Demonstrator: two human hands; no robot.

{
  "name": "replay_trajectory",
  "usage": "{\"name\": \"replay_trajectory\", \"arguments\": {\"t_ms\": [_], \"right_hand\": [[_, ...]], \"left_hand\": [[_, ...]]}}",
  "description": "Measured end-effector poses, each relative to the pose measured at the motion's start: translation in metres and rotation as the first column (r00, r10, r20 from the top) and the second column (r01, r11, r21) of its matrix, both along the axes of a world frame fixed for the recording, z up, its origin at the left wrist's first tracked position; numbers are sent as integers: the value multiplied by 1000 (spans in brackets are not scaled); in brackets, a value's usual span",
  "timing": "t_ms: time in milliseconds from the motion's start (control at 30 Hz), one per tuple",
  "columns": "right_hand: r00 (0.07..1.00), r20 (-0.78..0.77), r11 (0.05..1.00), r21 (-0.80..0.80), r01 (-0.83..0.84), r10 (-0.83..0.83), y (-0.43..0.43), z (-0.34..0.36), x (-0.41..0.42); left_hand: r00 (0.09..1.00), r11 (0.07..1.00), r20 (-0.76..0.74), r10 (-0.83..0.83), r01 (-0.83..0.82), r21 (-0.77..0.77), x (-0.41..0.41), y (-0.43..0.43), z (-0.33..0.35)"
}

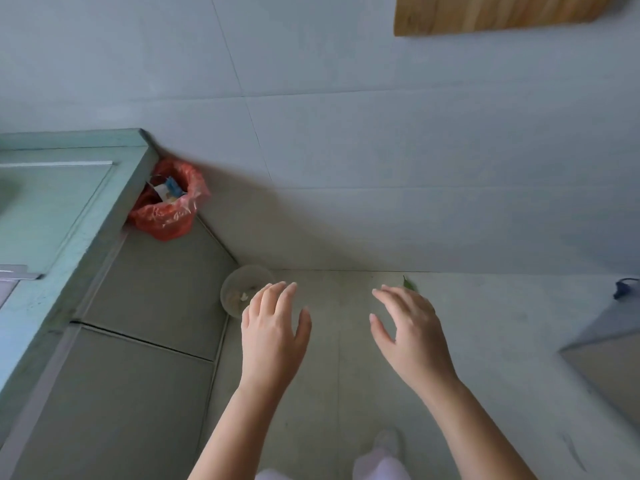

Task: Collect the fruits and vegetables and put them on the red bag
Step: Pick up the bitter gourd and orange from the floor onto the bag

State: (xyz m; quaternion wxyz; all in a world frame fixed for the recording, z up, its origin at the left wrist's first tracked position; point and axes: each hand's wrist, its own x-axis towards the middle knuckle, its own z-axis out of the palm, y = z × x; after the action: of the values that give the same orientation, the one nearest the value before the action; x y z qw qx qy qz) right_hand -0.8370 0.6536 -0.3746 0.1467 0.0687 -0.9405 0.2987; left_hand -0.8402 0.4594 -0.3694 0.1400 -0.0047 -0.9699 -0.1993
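A red plastic bag (166, 206) sits in the corner where the green counter meets the tiled wall, open at the top with paper scraps inside. My left hand (272, 327) and my right hand (410, 332) are stretched out over the floor, both empty with fingers spread. A small green vegetable (409, 285), perhaps a chilli, lies on the floor by the wall, just past my right fingertips. No other fruit or vegetable shows.
A clear round bowl (239, 292) rests on the floor by the cabinet's corner, partly behind my left hand. The green counter (79, 216) with grey cabinet doors fills the left. A wooden panel (495, 12) hangs top right. A grey box (609, 355) stands at the right edge.
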Motion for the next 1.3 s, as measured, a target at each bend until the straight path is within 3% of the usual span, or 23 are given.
{"name": "replay_trajectory", "arguments": {"t_ms": [167,700,867,1100,1233,1300], "right_hand": [[998,66,1000,-5,-20,20,8,-77,-53],[983,124,987,99,125,-137,36,-432,-151],[965,148,970,144,195,-216,69,-528,-159],[904,223,919,246,309,-364,132,-640,-174],[846,309,893,267,362,-435,155,-690,-179],[819,336,879,281,385,-466,164,-713,-180]], "left_hand": [[998,999,28,50,-50,2,-58,3,-66],[961,979,225,-161,184,-85,-163,13,-425],[927,964,278,-252,266,-13,-187,39,-517],[878,923,298,-375,382,35,-210,79,-610],[871,935,342,-352,314,165,-213,85,-641],[864,921,319,-390,374,110,-213,78,-657]]}}
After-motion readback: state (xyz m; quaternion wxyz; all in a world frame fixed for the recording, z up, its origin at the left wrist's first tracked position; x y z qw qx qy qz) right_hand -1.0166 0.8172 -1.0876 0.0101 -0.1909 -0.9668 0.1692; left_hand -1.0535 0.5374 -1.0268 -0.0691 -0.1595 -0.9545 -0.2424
